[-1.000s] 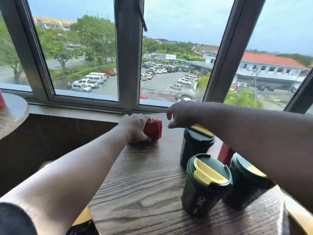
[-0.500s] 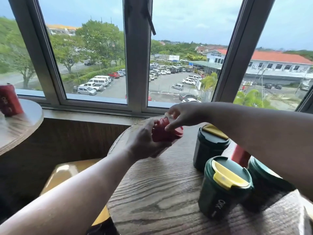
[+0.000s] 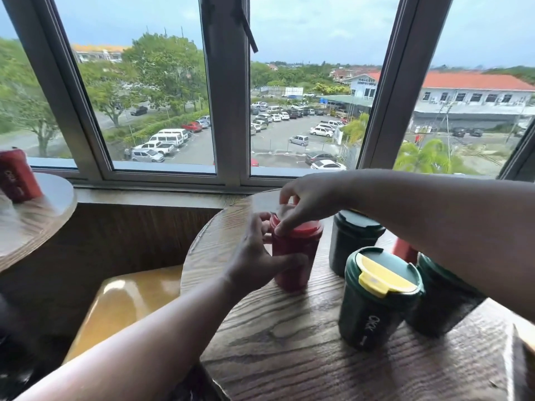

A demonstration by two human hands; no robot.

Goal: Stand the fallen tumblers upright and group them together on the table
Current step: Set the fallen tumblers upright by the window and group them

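A red tumbler (image 3: 295,256) stands upright on the round wooden table (image 3: 260,351). My left hand (image 3: 257,256) wraps its left side, thumb across the front. My right hand (image 3: 304,204) pinches the red lid rim from above. To the right stand dark green tumblers: one with a yellow flap lid (image 3: 376,296) in front, one behind (image 3: 351,244), and a third (image 3: 440,302) partly under my right forearm. Another red tumbler (image 3: 404,250) shows only a sliver behind them.
A second wooden table (image 3: 37,224) at the left carries another red tumbler (image 3: 17,176). A yellow chair seat (image 3: 124,302) sits below the table gap. Window frames and a sill run along the far side.
The red tumbler lay on its side under my left hand; both hands tipped it up, and it now stands upright. My right hand came onto its lid.
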